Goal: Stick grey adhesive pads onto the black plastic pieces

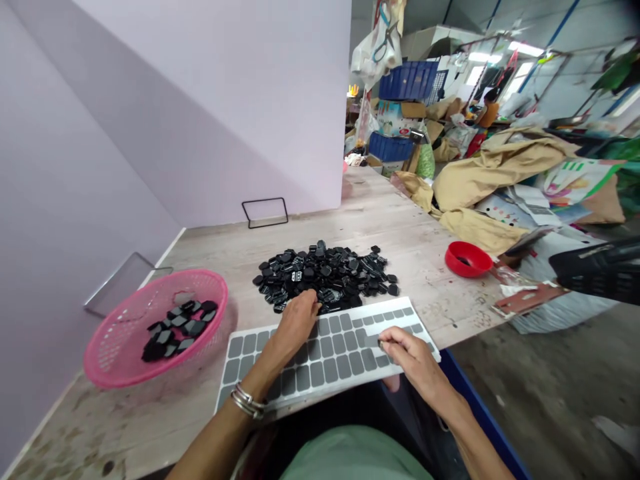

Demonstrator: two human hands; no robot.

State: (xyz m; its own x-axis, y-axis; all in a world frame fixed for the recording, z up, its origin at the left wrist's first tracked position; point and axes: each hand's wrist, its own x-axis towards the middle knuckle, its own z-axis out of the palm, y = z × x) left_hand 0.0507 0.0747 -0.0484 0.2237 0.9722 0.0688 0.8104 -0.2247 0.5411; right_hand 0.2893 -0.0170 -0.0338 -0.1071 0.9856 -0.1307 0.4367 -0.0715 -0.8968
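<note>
Sticker sheet (325, 363): white backing, rows of grey rounded-rectangle stickers, lying flat at near table edge, partly covered by both hands; a few slots near top right look empty. Pile of black badges (325, 273): small, flat, glossy, some with white print, heaped loosely just beyond sheet, centre of wooden table (400, 233). Left hand (296, 320) palm down, fingers reaching into near edge of pile, fingertips buried among badges; closed on a piece or not, cannot tell. Silver bangles (247, 400) on left wrist. Right hand (407, 353) resting on right end of sheet, thumb and forefinger pinched together on something small; too small to tell whether sticker or badge. Pink mesh basket (120, 347) at left, holding a small batch of same black badges, some grey side up. Red bowl (467, 259) at right, well apart from pile. Wire stand (265, 212) against lilac wall. Print on badges unreadable. Background clutter of bags, blue crates (407, 80), distorted by lens. Dark object at right edge cut off, unidentifiable.
</note>
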